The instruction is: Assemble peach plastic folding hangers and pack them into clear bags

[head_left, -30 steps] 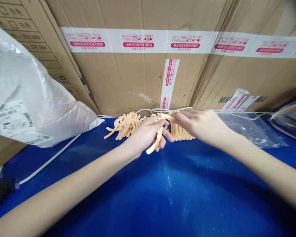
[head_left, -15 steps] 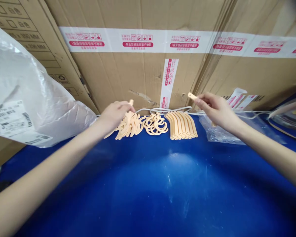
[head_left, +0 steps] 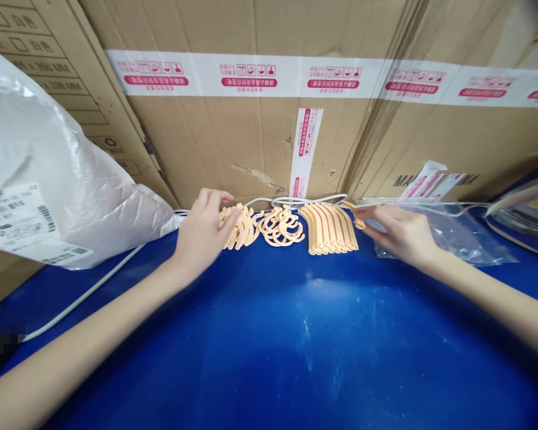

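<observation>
My left hand (head_left: 202, 230) is at the left-hand heap of curved cream strips (head_left: 244, 230). Its thumb and fingers are apart, with the thumb lying over the heap's near side and part of the heap hidden behind the hand. Beside that heap lies a loose pile of cream hooks (head_left: 284, 230). Further right, several curved cream strips with holes at their ends form a neat row of stacks (head_left: 332, 230). At the right end of this row, my right hand (head_left: 397, 230) pinches a cream strip (head_left: 360, 224) between thumb and fingers.
Cardboard boxes (head_left: 233, 137) with printed tape stand behind the blue table surface (head_left: 269, 334). A white cable (head_left: 314, 200) runs along their foot. A large plastic parcel (head_left: 76, 173) is on the left; a clear plastic bag (head_left: 466, 239) lies flat on the right.
My left hand has come down onto the left heap, and the strip it held is no longer seen in it. My right hand has lowered its strip to the row's right end.
</observation>
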`<state>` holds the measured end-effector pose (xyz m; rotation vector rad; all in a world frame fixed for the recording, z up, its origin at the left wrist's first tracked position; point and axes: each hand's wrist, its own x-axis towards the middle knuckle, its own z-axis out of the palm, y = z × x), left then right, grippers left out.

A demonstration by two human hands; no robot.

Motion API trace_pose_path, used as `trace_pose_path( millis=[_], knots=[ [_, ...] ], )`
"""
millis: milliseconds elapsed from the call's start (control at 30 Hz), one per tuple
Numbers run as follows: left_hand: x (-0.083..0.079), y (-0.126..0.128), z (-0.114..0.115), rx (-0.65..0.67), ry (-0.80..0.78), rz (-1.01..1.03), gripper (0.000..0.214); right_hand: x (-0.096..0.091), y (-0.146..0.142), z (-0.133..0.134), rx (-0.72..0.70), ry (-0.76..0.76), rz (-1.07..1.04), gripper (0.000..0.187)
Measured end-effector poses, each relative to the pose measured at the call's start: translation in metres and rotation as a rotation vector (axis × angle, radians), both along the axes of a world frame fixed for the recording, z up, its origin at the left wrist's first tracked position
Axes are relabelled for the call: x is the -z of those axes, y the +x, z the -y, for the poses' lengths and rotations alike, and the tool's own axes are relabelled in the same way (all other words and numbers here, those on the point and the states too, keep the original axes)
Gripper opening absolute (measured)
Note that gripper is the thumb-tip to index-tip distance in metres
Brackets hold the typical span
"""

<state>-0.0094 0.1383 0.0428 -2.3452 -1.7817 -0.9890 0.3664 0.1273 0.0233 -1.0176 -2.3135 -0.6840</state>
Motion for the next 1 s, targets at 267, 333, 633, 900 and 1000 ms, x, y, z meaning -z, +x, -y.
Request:
trace_pose_path(
  millis=[267, 333, 633, 900, 1000],
  knots=[
    [0.019, 0.045, 0.078, 0.507, -0.193, -0.087, 0.013, 0.005, -0.009, 0.0, -0.072, -0.008, 0.12, 0.013],
    [0.025, 0.045, 0.087, 0.532, -0.264, -0.083, 0.014, 0.01, -0.009, -0.001, -0.069, -0.09, 0.06, 0.015],
    [0.03, 0.042, 0.098, 0.465, -0.319, -0.148, 0.025, -0.007, -0.037, 0.031, -0.112, -0.281, -0.225, 0.026],
    [0.042, 0.034, 0.109, 0.398, -0.29, -0.339, 0.053, 0.008, -0.111, 0.099, -0.205, -0.608, -0.023, 0.052],
    [0.043, 0.026, 0.109, 0.439, -0.271, -0.351, 0.053, 0.02, -0.112, 0.099, -0.18, -0.642, 0.03, 0.065]
  ],
)
